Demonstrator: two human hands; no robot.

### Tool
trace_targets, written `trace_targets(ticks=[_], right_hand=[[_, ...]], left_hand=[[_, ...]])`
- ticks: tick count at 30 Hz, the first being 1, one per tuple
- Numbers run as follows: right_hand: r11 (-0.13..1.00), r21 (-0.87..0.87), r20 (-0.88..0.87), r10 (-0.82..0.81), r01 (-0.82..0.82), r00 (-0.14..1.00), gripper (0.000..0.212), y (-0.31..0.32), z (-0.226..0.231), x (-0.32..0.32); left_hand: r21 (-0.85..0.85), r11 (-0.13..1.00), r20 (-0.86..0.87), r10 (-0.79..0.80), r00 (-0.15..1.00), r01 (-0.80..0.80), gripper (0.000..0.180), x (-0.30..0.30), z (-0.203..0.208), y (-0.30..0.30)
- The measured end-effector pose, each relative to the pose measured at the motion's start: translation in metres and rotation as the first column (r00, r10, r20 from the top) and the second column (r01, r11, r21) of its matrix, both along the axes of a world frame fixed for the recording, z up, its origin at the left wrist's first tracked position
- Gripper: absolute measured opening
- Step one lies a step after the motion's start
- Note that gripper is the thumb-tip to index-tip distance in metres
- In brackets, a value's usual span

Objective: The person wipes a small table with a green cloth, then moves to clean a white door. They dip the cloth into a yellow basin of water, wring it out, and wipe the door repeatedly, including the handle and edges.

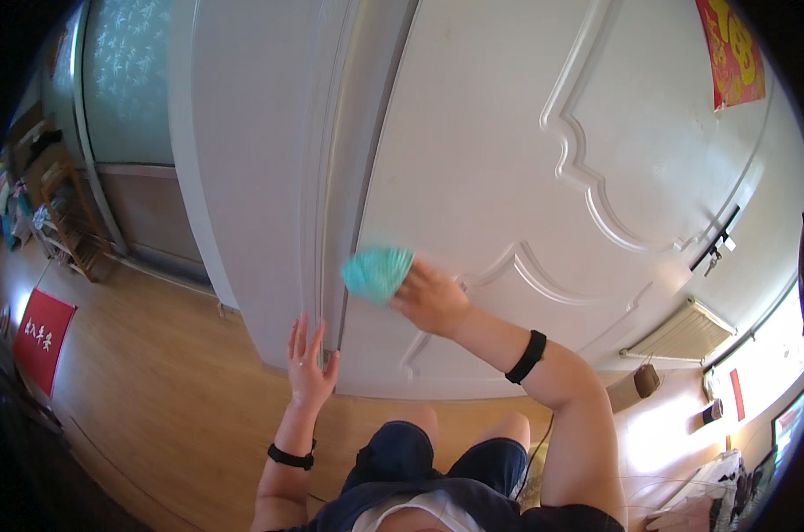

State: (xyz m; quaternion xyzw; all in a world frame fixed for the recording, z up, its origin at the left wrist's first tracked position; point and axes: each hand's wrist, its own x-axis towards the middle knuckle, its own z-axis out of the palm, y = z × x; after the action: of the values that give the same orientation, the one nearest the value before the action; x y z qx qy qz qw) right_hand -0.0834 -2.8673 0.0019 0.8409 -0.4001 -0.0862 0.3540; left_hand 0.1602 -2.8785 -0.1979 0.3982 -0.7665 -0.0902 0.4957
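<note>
A turquoise cloth (377,274), slightly smeared by motion, lies against the lower left part of a white panelled door (473,168). My right hand (433,300) holds it, with the fingers partly hidden behind the cloth. The cloth is close to the door's left edge, beside the white door frame (326,204). Lower and to the left, my left hand (310,362) is raised near the foot of the frame. Its fingers are spread and nothing is in them; whether they touch the frame I cannot tell.
A red mat (43,341) lies on the wooden floor (153,381) at the left, near a wooden rack (74,222). On the right are a door handle with keys (714,253), a radiator (681,332) and a brown bag (647,380). A red poster (733,53) hangs on the door.
</note>
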Motion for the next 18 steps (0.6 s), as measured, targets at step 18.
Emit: trace_targets(ticks=[18], right_hand=[[0.952,0.306,-0.203,0.054,0.011,0.978,0.044,-0.002,-0.12,0.014]], left_hand=[[0.277,0.957,0.001,0.088,0.996,-0.085,0.05,0.053,-0.049,0.007]])
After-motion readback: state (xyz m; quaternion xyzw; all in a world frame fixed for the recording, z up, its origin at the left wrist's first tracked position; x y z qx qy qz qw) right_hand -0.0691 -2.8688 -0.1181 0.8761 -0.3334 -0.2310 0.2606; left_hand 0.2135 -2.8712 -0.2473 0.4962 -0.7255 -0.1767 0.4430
